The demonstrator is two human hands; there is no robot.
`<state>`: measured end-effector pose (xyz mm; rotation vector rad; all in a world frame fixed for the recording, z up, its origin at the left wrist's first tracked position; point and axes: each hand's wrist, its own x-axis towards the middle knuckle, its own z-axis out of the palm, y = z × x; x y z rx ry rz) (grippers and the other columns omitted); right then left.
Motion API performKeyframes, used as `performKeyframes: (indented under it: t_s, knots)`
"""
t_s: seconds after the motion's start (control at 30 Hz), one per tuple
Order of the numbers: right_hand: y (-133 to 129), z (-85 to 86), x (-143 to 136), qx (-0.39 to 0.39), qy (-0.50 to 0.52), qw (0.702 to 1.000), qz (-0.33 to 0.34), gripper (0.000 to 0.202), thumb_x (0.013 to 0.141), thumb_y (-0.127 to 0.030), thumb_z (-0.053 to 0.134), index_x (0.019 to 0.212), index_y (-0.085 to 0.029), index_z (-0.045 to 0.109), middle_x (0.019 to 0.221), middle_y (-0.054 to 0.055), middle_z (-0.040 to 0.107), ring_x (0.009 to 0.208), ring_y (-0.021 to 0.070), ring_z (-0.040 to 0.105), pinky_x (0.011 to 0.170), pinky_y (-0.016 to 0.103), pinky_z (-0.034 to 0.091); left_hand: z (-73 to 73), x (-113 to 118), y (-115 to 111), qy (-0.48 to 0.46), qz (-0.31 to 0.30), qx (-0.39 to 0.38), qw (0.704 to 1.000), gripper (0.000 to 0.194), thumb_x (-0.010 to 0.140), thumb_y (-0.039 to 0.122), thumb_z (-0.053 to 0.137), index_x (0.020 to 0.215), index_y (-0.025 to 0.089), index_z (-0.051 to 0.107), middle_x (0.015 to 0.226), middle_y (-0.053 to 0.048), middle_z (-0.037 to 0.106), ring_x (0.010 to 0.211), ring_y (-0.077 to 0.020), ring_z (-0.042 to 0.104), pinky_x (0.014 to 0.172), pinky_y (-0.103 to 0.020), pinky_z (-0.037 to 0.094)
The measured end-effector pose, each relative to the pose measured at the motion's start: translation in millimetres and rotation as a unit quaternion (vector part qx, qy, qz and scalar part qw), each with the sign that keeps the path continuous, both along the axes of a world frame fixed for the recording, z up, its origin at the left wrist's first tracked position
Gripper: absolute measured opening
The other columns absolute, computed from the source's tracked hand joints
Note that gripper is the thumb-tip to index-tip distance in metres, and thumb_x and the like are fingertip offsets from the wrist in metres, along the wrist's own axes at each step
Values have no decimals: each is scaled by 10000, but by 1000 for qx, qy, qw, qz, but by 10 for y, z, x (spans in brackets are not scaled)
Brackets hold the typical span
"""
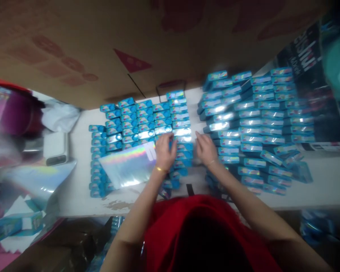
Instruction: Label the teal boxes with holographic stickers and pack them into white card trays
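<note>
My left hand (pixel 166 152), with a yellow bracelet at the wrist, is over a column of small blue boxes (pixel 183 148). Its fingertips bend down towards the box tops, thumb and fingers apart. A shiny rainbow-silver sheet (pixel 130 163) lies aslant on the boxes just left of that hand, its right edge close to the fingers. My right hand (pixel 206 149) hovers over the gap between two groups of boxes, index finger stretched forward, nothing visible in it. Beside it stand the right-hand blue boxes (pixel 229 142), with shiny strips on their upper faces. Blur hides fine contact.
A large cardboard carton (pixel 96 45) walls off the back of the white table (pixel 76 189). At left are a white device (pixel 56 148), another shiny sheet (pixel 45 181) and a torn blue carton (pixel 22 223). A dark printed bag (pixel 308 87) lies at right.
</note>
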<state>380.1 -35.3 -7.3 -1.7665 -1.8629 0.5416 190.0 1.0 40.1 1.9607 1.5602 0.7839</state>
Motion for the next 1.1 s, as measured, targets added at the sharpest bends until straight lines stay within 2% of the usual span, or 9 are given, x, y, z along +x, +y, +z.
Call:
performKeyframes:
  t_s: [0.13,0.27,0.37,0.5,0.7,0.83,0.9,0.97,1.1]
  knots:
    - [13,363,-659,45,61,990,118,434,945,-157,309,1313,-181,540,1224,124,582,1104,260,498,961,426,409,200,-820,21,67,47,46,996,230,926,271,420,1071,189,580,1000,-100,618,949,-211,567,878,-355,435]
    - [69,335,-1385,-26,31,971,235,403,933,-107,346,1243,-171,596,1276,119,582,1057,261,514,936,438,437,17,-1339,99,199,-21,-10,980,301,911,274,411,1118,190,613,1031,-122,620,1002,-246,550,899,-380,422]
    - [90,105,-1609,-72,-6,964,255,392,909,-58,376,1212,-143,609,1292,142,572,1057,265,513,916,446,461,-210,-1414,134,259,-85,-38,961,298,902,239,405,1062,199,653,964,-126,622,936,-249,554,846,-374,421]
    - [58,-120,-1599,-66,-7,967,245,372,910,-65,402,1208,-145,610,1372,125,518,1111,257,492,951,436,459,-352,-1392,106,281,-97,-32,954,295,891,199,420,1065,219,657,990,-136,631,914,-256,548,813,-377,400]
    - [31,-146,-1584,-62,9,968,244,367,895,-51,420,1206,-109,607,1371,147,517,1115,248,484,994,425,433,-342,-1413,-40,273,-122,-21,954,297,892,191,430,1120,225,618,1241,-138,592,978,-263,550,840,-398,405]
    - [63,-151,-1572,-72,48,967,239,370,873,-29,425,1169,-129,622,1381,135,510,1158,240,469,1028,421,404,-168,-1381,-321,195,-100,-11,976,188,897,243,451,950,212,629,1101,-129,640,972,-240,573,836,-383,436]
    - [74,-129,-1548,-78,85,964,239,359,868,-28,424,1142,-128,632,1366,142,522,1183,238,467,1049,424,383,2,-1331,-502,124,-56,3,991,127,884,270,499,874,210,611,945,-93,659,907,-214,589,831,-365,446]
    - [60,-55,-1510,-76,149,964,205,313,905,-92,419,1128,-139,634,1311,145,558,1194,229,477,1059,419,371,188,-1243,-648,39,53,10,998,98,858,297,562,834,207,591,835,-51,640,831,-185,591,810,-340,456]
    - [-98,247,-1387,-110,336,933,61,381,989,-395,325,1123,-189,616,1168,101,612,1106,197,545,984,373,434,409,-962,-710,-169,274,-46,946,176,795,353,648,818,198,568,783,-6,602,749,-140,587,748,-290,482]
